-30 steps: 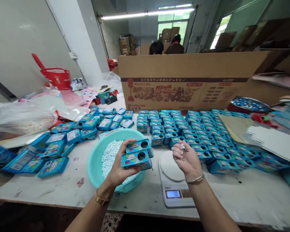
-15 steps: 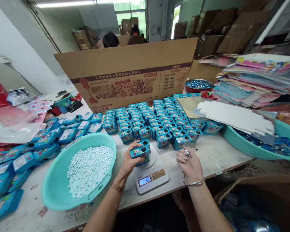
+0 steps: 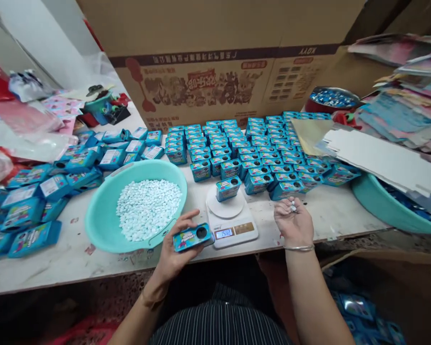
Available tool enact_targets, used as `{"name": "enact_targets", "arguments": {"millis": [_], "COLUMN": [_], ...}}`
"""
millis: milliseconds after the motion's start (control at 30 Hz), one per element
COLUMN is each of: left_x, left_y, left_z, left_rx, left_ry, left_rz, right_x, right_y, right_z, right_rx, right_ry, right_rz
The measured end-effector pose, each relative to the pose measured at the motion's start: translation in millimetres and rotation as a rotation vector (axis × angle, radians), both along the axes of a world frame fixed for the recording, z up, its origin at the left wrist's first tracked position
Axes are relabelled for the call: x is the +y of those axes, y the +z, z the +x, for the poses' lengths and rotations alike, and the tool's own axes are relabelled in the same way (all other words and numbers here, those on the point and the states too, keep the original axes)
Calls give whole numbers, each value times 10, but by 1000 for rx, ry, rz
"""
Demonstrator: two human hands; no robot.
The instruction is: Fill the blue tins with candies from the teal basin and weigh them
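Observation:
My left hand [image 3: 172, 254] is closed round a small blue candy tin [image 3: 187, 238], tilted so that the round dark hole in its top faces me. It is held in front of a white digital scale [image 3: 237, 231] with lit digits. A second blue tin [image 3: 228, 190] stands upright on the scale's round plate. To the right, my right hand [image 3: 295, 227] is palm up, its fingers curled round a few small white candies [image 3: 293, 207]. Many more pale candies [image 3: 147, 206] lie in a turquoise basin [image 3: 95, 225] beside my left hand.
Behind the scale, rows of upright blue tins [image 3: 258, 163] stand before a large cardboard sheet [image 3: 215, 38]. Loose tins [image 3: 39, 196] are heaped at the left. Flat white card [image 3: 384, 153] overlaps another turquoise basin [image 3: 369, 191] at the right, near a red-sided bowl [image 3: 332, 98].
One of the two tins at my left hand now stands on the scale, and its display has changed from zero. My left hand has drawn back toward me with the other tin. The view has tilted down.

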State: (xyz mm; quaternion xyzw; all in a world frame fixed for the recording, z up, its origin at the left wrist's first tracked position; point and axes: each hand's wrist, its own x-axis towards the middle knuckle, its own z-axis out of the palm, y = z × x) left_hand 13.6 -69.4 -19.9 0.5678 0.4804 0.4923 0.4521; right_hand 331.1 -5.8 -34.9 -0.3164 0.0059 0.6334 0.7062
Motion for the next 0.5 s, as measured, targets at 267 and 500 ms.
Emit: {"name": "enact_targets", "arguments": {"millis": [267, 500], "left_x": [-505, -375], "left_y": [-457, -552], "left_z": [-255, -107], "left_rx": [-25, 12], "left_ry": [232, 323], "left_rz": [-148, -105], "right_x": [68, 337], "right_y": [172, 480], "right_z": [-213, -437], "right_rx": [-12, -118], "right_ry": [36, 187], "right_rz": [-39, 3]}}
